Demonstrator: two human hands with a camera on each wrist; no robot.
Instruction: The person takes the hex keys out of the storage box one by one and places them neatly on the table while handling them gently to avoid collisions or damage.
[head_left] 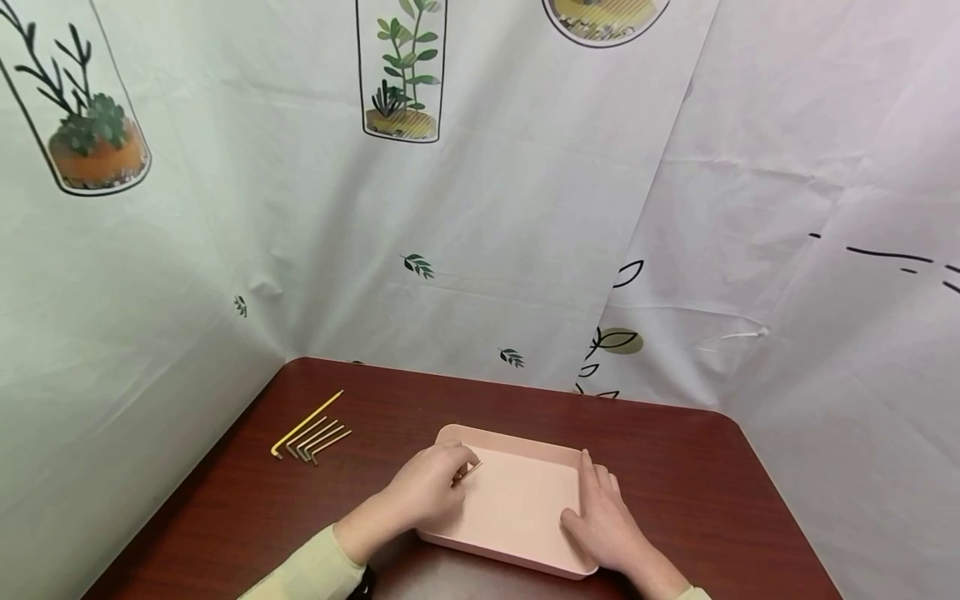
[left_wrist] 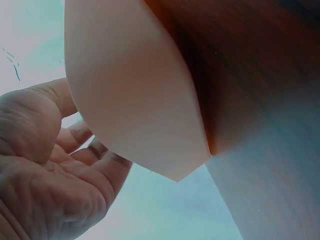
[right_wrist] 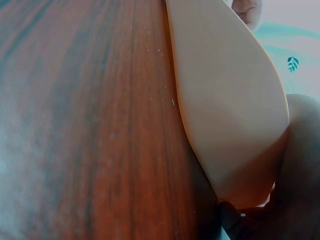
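A shallow pink tray [head_left: 517,562] sits on the table before me. Over its left part, my left hand [head_left: 427,487] pinches a thin hex key [head_left: 472,471]; only a short length shows past the fingertips. In the left wrist view the tray's wall [left_wrist: 135,100] hides the fingertips of the left hand [left_wrist: 50,165]. My right hand [head_left: 603,517] grips the tray's right side, thumb toward the inside and fingers along the rim. The right wrist view shows that hand [right_wrist: 305,165] dark against the tray's corner.
Several L-shaped hex keys [head_left: 318,439] lie side by side on the table's left part, next to a longer yellow hex key [head_left: 307,423]. The dark red wooden table [head_left: 675,467] has white printed cloth [head_left: 487,250] hanging behind and at both sides.
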